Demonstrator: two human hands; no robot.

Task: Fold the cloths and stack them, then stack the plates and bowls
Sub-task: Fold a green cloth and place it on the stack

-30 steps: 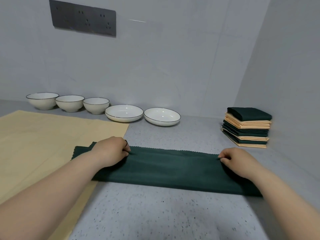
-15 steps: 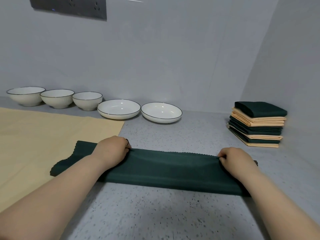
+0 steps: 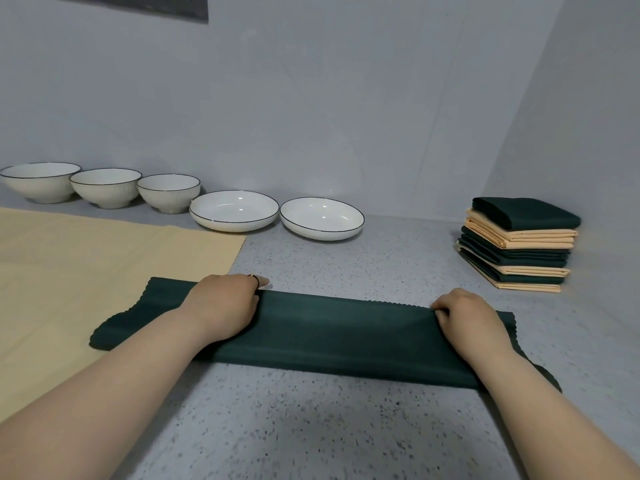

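Note:
A dark green cloth (image 3: 339,336), folded into a long strip, lies across the speckled counter. My left hand (image 3: 221,304) pinches its far edge left of the middle, and my right hand (image 3: 467,317) pinches the far edge near the right end. Under the strip's left end lies a flat beige cloth (image 3: 86,268). A stack of folded green and beige cloths (image 3: 519,249) stands at the right wall. Along the back wall sit three white bowls (image 3: 105,187) and two white plates (image 3: 235,211) (image 3: 322,220), side by side.
Grey walls close the counter (image 3: 329,427) at the back and on the right. A dark socket panel (image 3: 138,3) hangs on the back wall at upper left.
My view has shifted and come slightly closer. Both hands keep their pinch on the green strip, which has slid a little to the right off the beige cloth.

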